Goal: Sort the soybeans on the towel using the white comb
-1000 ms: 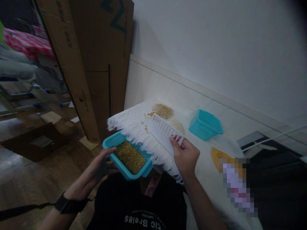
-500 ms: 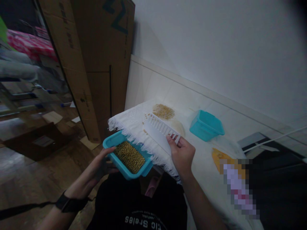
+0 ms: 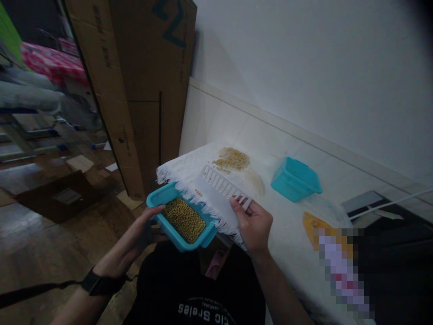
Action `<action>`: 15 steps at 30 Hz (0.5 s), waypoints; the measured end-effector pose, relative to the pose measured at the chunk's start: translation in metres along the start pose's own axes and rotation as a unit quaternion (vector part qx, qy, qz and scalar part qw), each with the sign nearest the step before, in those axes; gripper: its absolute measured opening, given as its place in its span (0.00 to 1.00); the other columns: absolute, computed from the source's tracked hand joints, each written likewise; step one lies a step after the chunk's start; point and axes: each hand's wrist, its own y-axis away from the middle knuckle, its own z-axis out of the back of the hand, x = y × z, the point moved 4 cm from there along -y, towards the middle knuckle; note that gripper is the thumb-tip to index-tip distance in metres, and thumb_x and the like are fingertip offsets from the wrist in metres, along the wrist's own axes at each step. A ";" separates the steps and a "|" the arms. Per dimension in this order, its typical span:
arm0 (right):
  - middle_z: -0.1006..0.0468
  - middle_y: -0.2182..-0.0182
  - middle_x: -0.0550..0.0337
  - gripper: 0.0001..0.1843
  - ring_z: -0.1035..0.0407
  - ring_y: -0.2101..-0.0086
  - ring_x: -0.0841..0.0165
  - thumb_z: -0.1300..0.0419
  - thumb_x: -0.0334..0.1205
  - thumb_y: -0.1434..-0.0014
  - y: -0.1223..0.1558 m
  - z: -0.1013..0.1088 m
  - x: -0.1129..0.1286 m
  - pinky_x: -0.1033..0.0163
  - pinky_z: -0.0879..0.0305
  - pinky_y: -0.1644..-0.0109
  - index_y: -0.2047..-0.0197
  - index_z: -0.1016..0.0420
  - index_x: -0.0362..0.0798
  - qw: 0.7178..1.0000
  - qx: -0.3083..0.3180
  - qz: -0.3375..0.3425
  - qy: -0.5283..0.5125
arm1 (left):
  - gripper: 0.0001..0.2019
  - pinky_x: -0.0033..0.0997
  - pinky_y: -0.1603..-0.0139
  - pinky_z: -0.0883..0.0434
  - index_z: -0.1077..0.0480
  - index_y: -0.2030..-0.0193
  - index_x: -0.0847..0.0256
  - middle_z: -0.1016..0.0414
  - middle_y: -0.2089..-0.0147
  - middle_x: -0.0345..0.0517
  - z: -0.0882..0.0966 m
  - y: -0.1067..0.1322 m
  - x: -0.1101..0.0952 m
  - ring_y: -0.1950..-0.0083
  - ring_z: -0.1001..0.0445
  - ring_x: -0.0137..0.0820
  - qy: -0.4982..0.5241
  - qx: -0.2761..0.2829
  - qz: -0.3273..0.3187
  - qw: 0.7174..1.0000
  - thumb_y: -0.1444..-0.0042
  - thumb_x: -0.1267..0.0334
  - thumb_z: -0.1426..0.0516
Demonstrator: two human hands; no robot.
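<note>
My left hand (image 3: 144, 230) grips the near-left rim of a turquoise plastic container (image 3: 156, 198), thumb over the edge. Small yellow-green beans (image 3: 184, 220) fill its lower part. The container is held just below the fringed edge of the white tablecloth (image 3: 181, 164). In my right hand (image 3: 255, 225) is a flat white plastic piece with a row of slots (image 3: 216, 185), pinched at its right end. It lies low over the cloth, its lower edge near the fringe. A few loose beans (image 3: 198, 192) rest by that edge. Beyond the slots a patch of beans (image 3: 233, 159) is spread on the cloth.
A second turquoise container (image 3: 296, 180) stands on the table to the right. Past it lie an orange packet (image 3: 313, 225) and a black item (image 3: 399, 253). A tall cardboard box (image 3: 142, 67) rises at the back left, beside the white wall (image 3: 287, 67).
My right hand has drawn the slotted piece toward the container and slightly left. More of the bean patch shows beyond it. My left hand keeps its hold; the view has shifted slightly.
</note>
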 end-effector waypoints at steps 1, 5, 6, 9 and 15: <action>0.12 0.71 0.55 0.19 0.19 0.71 0.61 0.27 0.55 0.42 0.001 -0.001 0.001 0.61 0.24 0.66 0.66 0.12 0.45 1.000 0.006 -0.002 -0.009 | 0.24 0.48 0.61 0.13 0.28 0.39 0.56 0.15 0.57 0.51 0.001 -0.001 0.000 0.63 0.12 0.47 -0.001 0.000 0.002 1.000 0.40 0.56 0.32; 0.11 0.68 0.53 0.20 0.17 0.68 0.58 0.27 0.56 0.42 -0.006 0.002 0.002 0.58 0.21 0.61 0.63 0.11 0.45 0.999 -0.045 0.019 -0.014 | 0.25 0.47 0.61 0.13 0.28 0.38 0.56 0.15 0.57 0.52 0.004 -0.003 0.003 0.65 0.12 0.46 -0.002 0.001 0.007 1.000 0.40 0.55 0.32; 0.11 0.67 0.53 0.21 0.16 0.67 0.58 0.27 0.57 0.41 -0.009 0.003 0.002 0.58 0.21 0.60 0.62 0.11 0.44 0.997 -0.068 0.030 -0.001 | 0.25 0.47 0.61 0.13 0.29 0.38 0.56 0.15 0.57 0.51 0.004 -0.004 0.003 0.65 0.12 0.46 0.000 0.005 0.007 1.000 0.40 0.55 0.31; 0.11 0.68 0.53 0.22 0.17 0.67 0.58 0.30 0.57 0.38 -0.017 0.003 -0.001 0.58 0.22 0.58 0.62 0.12 0.44 0.991 -0.107 0.058 0.049 | 0.26 0.50 0.57 0.13 0.29 0.37 0.55 0.16 0.54 0.51 0.004 -0.005 0.005 0.62 0.12 0.46 0.002 0.022 0.005 1.000 0.40 0.54 0.31; 0.13 0.71 0.52 0.21 0.19 0.70 0.59 0.34 0.55 0.34 -0.024 -0.013 -0.007 0.59 0.25 0.61 0.66 0.13 0.45 0.983 -0.114 0.087 0.116 | 0.28 0.46 0.60 0.14 0.29 0.38 0.55 0.17 0.53 0.49 0.006 -0.009 0.007 0.62 0.12 0.45 -0.007 0.016 0.006 1.000 0.41 0.51 0.30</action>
